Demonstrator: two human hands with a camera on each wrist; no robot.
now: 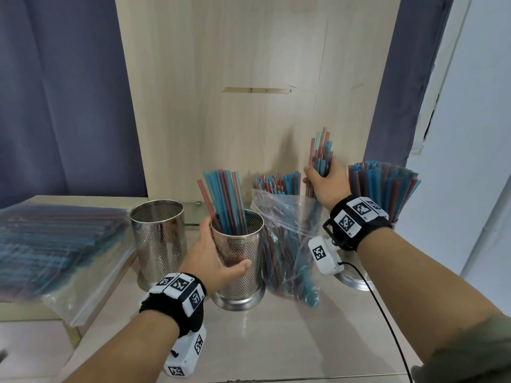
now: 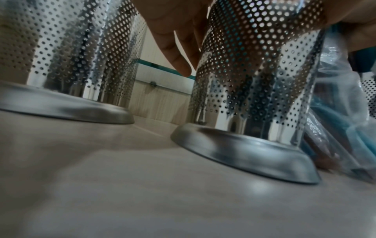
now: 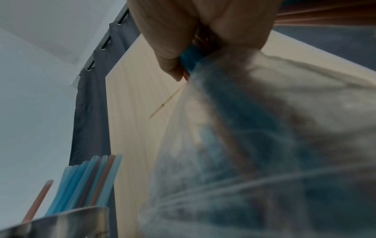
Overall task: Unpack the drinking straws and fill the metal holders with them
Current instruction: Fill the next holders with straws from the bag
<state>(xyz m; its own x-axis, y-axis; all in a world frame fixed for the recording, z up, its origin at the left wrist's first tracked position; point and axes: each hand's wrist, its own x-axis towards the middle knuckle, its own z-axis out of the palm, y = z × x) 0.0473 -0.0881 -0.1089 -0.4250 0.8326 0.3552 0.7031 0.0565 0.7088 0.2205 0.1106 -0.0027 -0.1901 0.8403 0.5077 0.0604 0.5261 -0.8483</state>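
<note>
Your right hand (image 1: 325, 183) grips a bunch of straws (image 1: 320, 156), long axis near upright, half out of the open bag (image 1: 279, 225); the half-filled holder (image 1: 237, 255), clasped by your left hand (image 1: 210, 258), stands at eight o'clock from that bunch; right hand nearer.

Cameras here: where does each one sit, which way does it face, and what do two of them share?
Head: looks down at the counter, both forearms, left hand, right hand.
Left wrist: low, facing middle holder; fingers show.
Right wrist: faces up past the straws and bag.
Head and left wrist share that holder.
</note>
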